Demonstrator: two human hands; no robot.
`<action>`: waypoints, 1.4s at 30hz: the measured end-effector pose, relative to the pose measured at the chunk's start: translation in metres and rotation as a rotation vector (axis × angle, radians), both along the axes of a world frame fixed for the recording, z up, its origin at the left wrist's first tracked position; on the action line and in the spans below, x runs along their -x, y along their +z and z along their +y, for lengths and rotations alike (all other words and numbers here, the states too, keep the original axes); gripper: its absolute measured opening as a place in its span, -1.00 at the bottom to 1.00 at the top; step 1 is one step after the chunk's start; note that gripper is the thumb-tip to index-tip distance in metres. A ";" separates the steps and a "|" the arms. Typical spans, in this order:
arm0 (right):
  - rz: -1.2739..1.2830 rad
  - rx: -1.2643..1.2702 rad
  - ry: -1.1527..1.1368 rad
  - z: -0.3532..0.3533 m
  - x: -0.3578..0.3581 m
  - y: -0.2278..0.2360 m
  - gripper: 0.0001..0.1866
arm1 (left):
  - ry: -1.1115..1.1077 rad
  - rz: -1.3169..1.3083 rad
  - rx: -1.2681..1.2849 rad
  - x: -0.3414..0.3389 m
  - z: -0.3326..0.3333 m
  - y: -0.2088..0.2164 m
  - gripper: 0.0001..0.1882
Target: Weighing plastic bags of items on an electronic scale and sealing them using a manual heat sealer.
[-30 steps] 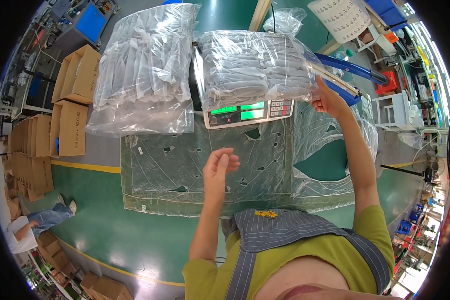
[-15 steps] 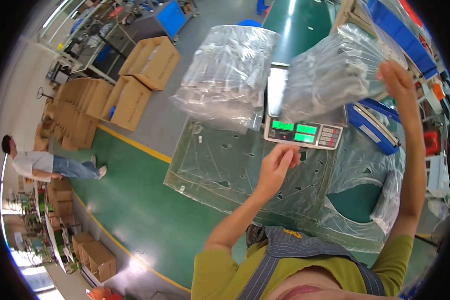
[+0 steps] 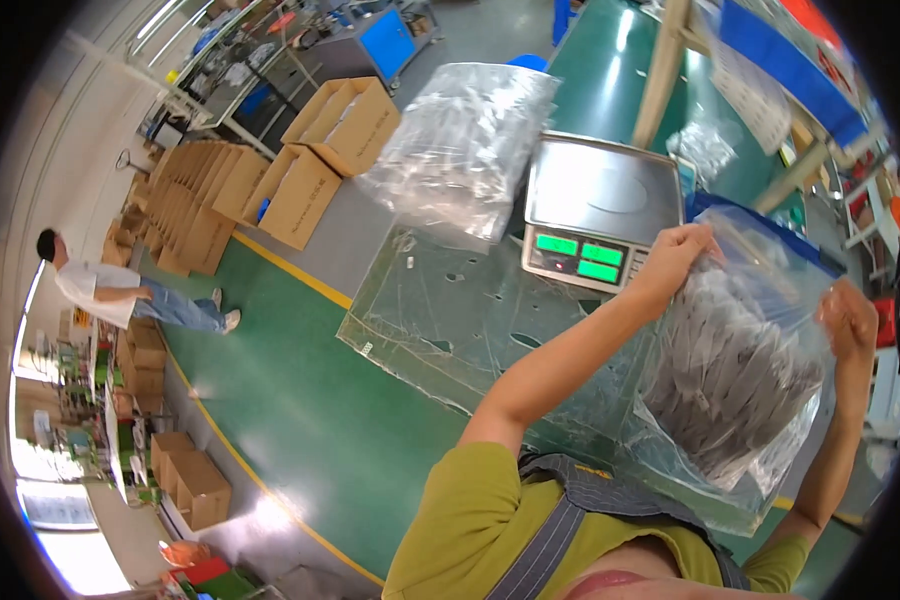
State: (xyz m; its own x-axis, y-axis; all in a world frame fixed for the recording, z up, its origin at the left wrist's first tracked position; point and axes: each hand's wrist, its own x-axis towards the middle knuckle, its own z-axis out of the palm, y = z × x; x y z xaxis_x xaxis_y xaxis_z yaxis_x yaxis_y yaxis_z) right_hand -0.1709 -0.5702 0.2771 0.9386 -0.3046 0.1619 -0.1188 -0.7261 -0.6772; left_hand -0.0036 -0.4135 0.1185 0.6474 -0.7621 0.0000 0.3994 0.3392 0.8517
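A clear plastic bag (image 3: 735, 375) full of many thin grey pieces hangs over the right part of the table, gripped near its top edge. My left hand (image 3: 680, 258) is closed on one upper corner, beside the keypad of the scale. At the opposite upper corner, my right hand (image 3: 850, 318) is closed on the plastic. The digital scale (image 3: 600, 185) has a bare metal pan and lit green displays. Partly hidden behind the bag's top is a blue bench device (image 3: 815, 262), perhaps a bag sealer.
Another filled clear bag (image 3: 465, 140) lies left of the scale. A torn clear sheet (image 3: 450, 320) covers the table front. Blue bins (image 3: 785, 60) sit on a rack at upper right. Cardboard boxes (image 3: 300, 195) and a standing person (image 3: 120, 290) are on the left.
The bag has come off the scale pan toward the right and nearer to me. My left hand has moved up and right onto its edge; my right hand has come down with it.
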 end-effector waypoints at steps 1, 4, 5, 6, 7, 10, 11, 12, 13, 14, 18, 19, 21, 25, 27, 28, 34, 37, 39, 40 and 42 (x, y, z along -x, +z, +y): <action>0.012 -0.005 -0.039 -0.008 0.015 -0.006 -0.73 | -0.007 0.020 -0.042 0.014 -0.011 -0.001 -0.68; -0.151 0.019 0.000 -0.022 0.057 -0.030 -0.79 | 0.281 -0.288 -0.022 0.054 -0.011 -0.005 -0.64; -0.173 0.067 0.026 -0.028 0.069 -0.040 -0.84 | 0.266 -0.129 0.061 0.066 -0.011 -0.010 -0.66; -0.121 0.104 0.013 -0.035 0.080 -0.049 -0.88 | 0.287 -0.239 0.066 0.078 -0.012 -0.017 -0.65; -0.113 0.051 -0.032 -0.050 0.095 -0.071 -0.88 | 0.300 -0.350 0.089 0.085 -0.019 -0.024 -0.65; -0.004 -0.139 -0.178 -0.083 0.124 -0.123 -0.83 | 0.295 -0.468 0.001 0.099 -0.037 -0.039 -0.60; -0.192 -0.212 -0.126 -0.091 0.126 -0.134 -0.79 | 0.305 -0.454 -0.008 0.100 -0.044 -0.040 -0.59; -0.385 -0.282 -0.062 -0.093 0.124 -0.142 -0.73 | 0.272 -0.457 -0.015 0.101 -0.047 -0.040 -0.59; -0.386 -0.376 -0.036 -0.092 0.124 -0.152 -0.65 | 0.278 -0.448 0.023 0.099 -0.048 -0.040 -0.59; -0.390 -0.469 -0.005 -0.092 0.122 -0.162 -0.57 | 0.288 -0.441 0.061 0.098 -0.049 -0.039 -0.59; -0.356 -0.313 0.141 -0.101 0.096 -0.186 -0.51 | 0.210 -0.485 -0.059 0.098 -0.049 -0.034 -0.59; -0.327 -0.370 0.163 -0.102 0.097 -0.188 -0.52 | 0.206 -0.500 -0.102 0.097 -0.047 -0.034 -0.60; -0.311 -0.431 0.183 -0.102 0.095 -0.188 -0.50 | 0.227 -0.455 -0.157 0.099 -0.042 -0.026 -0.59; -0.369 -0.551 0.093 -0.117 0.086 -0.179 -0.73 | 0.129 -0.389 -0.331 0.086 -0.066 0.001 -0.53; -0.219 -0.838 -0.167 -0.145 0.058 -0.195 -0.50 | 0.020 -0.139 -0.398 0.049 -0.115 -0.011 -0.50; -0.153 -0.958 -0.240 -0.161 0.040 -0.213 -0.52 | -0.039 -0.021 -0.400 0.025 -0.137 -0.036 -0.49; -0.097 -1.240 -0.452 -0.210 -0.015 -0.300 -0.59 | -0.226 0.365 -0.417 -0.049 -0.203 -0.150 -0.48; -0.140 -1.264 -0.511 -0.225 -0.027 -0.302 -0.59 | -0.078 -0.085 -0.820 -0.061 -0.212 -0.119 -0.51; -0.158 -1.249 -0.545 -0.239 -0.030 -0.306 -0.58 | 0.142 -1.231 -0.977 -0.079 -0.210 -0.107 -0.72; -0.183 -1.224 -0.541 -0.247 -0.029 -0.308 -0.58 | 0.200 -1.252 -0.854 -0.081 -0.220 -0.087 -0.73; -0.169 -1.167 -0.505 -0.253 -0.045 -0.310 -0.59 | 0.285 -1.284 -0.753 -0.110 -0.228 -0.072 -0.73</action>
